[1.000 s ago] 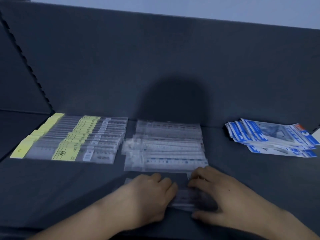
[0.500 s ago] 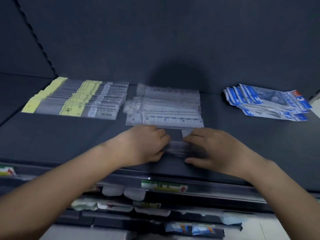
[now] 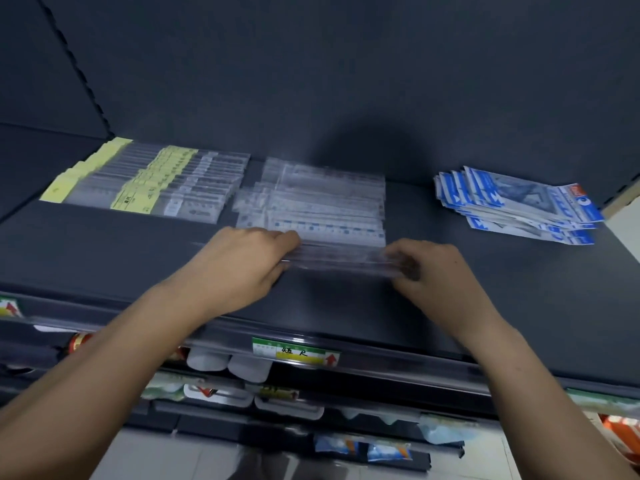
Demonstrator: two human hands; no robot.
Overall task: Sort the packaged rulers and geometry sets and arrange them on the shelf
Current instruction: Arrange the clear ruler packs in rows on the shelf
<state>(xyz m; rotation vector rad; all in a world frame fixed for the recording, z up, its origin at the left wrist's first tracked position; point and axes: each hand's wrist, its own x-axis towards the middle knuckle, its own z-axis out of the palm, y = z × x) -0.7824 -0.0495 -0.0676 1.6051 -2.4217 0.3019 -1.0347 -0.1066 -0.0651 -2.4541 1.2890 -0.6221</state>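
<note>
Clear ruler pack (image 3: 341,259) lies w/ its long axis left-to-right on the dark shelf (image 3: 485,306), just in front of the middle stack of clear ruler packs (image 3: 322,206), so the coming move looks like a short push straight back. Left hand (image 3: 242,261) pinches its left end, right hand (image 3: 436,268) its right end, both palms down, about equally near. Pack is blurred; prob. more than one in the grip.
</note>
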